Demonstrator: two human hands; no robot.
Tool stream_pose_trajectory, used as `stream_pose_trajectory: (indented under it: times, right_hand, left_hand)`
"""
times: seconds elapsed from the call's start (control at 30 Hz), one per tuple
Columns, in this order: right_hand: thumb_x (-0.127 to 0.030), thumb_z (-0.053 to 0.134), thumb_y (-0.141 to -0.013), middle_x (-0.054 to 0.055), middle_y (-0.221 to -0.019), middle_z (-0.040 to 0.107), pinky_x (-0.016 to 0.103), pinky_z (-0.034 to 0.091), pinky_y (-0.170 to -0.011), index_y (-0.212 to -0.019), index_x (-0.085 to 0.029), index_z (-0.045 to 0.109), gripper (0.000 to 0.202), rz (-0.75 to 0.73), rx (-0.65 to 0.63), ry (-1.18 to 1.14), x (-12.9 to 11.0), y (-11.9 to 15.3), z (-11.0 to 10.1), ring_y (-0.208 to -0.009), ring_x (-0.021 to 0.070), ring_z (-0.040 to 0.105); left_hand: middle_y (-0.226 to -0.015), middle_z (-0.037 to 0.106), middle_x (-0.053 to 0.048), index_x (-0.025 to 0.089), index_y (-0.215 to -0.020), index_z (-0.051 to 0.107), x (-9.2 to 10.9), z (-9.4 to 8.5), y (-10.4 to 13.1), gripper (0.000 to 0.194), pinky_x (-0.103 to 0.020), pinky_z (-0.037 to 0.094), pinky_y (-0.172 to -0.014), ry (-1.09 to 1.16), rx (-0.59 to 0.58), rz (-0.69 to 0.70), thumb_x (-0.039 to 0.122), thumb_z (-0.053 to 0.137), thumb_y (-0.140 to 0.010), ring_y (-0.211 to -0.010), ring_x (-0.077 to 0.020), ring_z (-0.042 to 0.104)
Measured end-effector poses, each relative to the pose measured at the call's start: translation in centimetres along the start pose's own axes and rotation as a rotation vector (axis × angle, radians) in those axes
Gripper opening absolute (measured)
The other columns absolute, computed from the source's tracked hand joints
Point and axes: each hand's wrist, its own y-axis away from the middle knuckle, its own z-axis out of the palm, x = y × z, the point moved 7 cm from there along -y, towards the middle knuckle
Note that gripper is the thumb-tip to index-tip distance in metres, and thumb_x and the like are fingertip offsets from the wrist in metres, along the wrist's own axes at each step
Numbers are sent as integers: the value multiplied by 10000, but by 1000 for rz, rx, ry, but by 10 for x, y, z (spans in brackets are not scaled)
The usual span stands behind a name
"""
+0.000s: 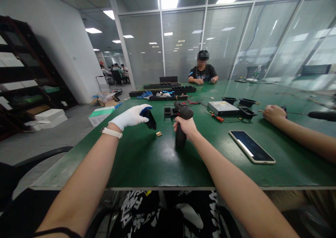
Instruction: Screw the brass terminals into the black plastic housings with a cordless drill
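My left hand (132, 116), in a white glove with blue fingertips, grips a small black part (150, 120), tilted above the green table (136, 171). My bare right hand (186, 125) is wrapped round the handle of a black power drill (183, 111), whose body points away from me. A small brass-coloured piece (159, 134) lies on the table between my hands. Just behind the drill are black plastic parts (168, 113), partly hidden by it.
A phone (252, 147) lies at the right, with a silver box (223, 108), an orange-handled screwdriver (218, 118) and black trays (246, 112) beyond. Another person's hand (274, 113) is at far right. Long black bars (162, 90) and a blue glove (147, 95) lie further back; a person sits opposite.
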Motion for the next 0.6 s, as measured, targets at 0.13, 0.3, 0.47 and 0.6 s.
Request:
stream_pose_trajectory:
  times: [0.13, 0.3, 0.47, 0.6]
  right_hand:
    - [-204, 697, -726, 31, -548, 695, 270, 511, -420, -646, -220, 615, 116, 4, 4, -2, 0, 0, 1, -415, 170, 622]
    - [-199, 698, -727, 29, -552, 698, 267, 501, -417, -658, -220, 609, 114, 7, 1, 5, -1, 0, 1, -417, 166, 620]
    - [-203, 699, -724, 41, -570, 705, 282, 520, -434, -651, -217, 610, 116, 4, -12, 4, -1, 1, 2, -430, 171, 627]
    - [-228, 704, -706, 41, -570, 698, 283, 506, -436, -659, -221, 602, 112, -7, -44, 20, -4, 2, 3, -432, 171, 622]
  left_hand:
    - [-1456, 781, -106, 222, -1509, 736, -8, 5, 3, 795, -478, 553, -1212, -101, -186, 133, 332, 848, -730, -1340, -375, 736]
    - [-1588, 718, -112, 222, -1639, 618, -13, 1, 14, 869, -505, 524, -1253, -189, -367, 168, 406, 782, -806, -1404, -366, 701]
    - [-1529, 758, -98, 239, -1557, 685, -12, 9, 21, 780, -504, 544, -1227, -305, -385, 144, 333, 771, -788, -1369, -379, 713]
    - [-1495, 770, -93, 231, -1558, 660, -11, 13, 24, 773, -477, 572, -1192, -237, -382, 176, 312, 740, -794, -1337, -349, 731]
